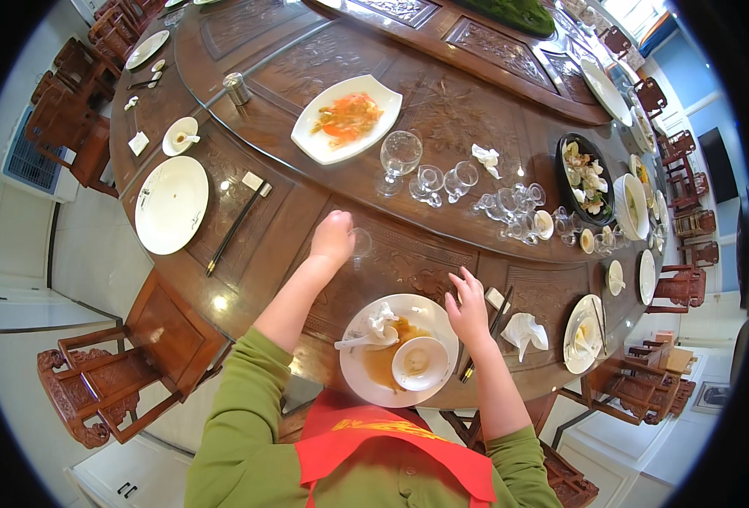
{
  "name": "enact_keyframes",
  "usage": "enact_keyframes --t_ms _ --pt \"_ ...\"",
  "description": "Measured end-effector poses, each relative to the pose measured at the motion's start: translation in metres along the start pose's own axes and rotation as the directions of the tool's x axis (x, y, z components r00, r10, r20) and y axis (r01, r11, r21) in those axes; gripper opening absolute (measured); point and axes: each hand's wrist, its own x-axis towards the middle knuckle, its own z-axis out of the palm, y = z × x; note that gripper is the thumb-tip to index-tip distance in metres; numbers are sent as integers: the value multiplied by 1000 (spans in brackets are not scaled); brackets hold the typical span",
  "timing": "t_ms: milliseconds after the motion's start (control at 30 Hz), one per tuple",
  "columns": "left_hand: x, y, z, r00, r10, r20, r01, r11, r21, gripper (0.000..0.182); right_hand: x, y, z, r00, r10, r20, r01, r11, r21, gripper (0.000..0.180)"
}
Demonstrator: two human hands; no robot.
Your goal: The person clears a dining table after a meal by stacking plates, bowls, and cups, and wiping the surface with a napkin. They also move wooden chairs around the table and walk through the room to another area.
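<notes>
My left hand point(332, 240) is curled beside a clear drinking glass point(362, 243) on the table. Its fingers seem closed on the glass's near side, though the fingertips are hidden. My right hand point(468, 306) hovers by the right rim of a used white plate point(355, 369), fingers apart and holding nothing. Brown sauce covers part of that plate. On it lie a white bowl point(420, 364), a white ceramic spoon point(368, 340) and a crumpled tissue point(382, 317). Right of my right hand are black chopsticks point(500, 311) and a white chopstick rest point(494, 298).
A glass turntable carries a dish of shredded food point(351, 120), a large wine glass point(401, 152), several small glasses point(517, 213) and a black serving dish point(584, 178). A large white plate point(171, 204) and chopsticks point(238, 228) lie left. A crumpled napkin point(525, 334) lies right. Carved wooden chairs point(130, 368) ring the table.
</notes>
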Motion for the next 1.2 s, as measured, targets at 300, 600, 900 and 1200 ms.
enact_keyframes --t_ms 300,600,900,1200 --pt "10 -21 -52 995 21 -97 -24 999 -33 16 -46 17 -33 993 90 -70 -90 996 3 39" --pt "105 15 -74 999 -7 -53 12 995 100 13 -83 46 -65 976 183 -118 -185 983 -2 38" --pt "141 30 -46 985 -33 -167 57 988 146 11 -112 101 -85 952 226 -208 -217 974 66 29" --pt "77 48 -33 867 143 -478 -154 988 15 16 -61 168 -77 943 275 -188 -286 958 -34 26"
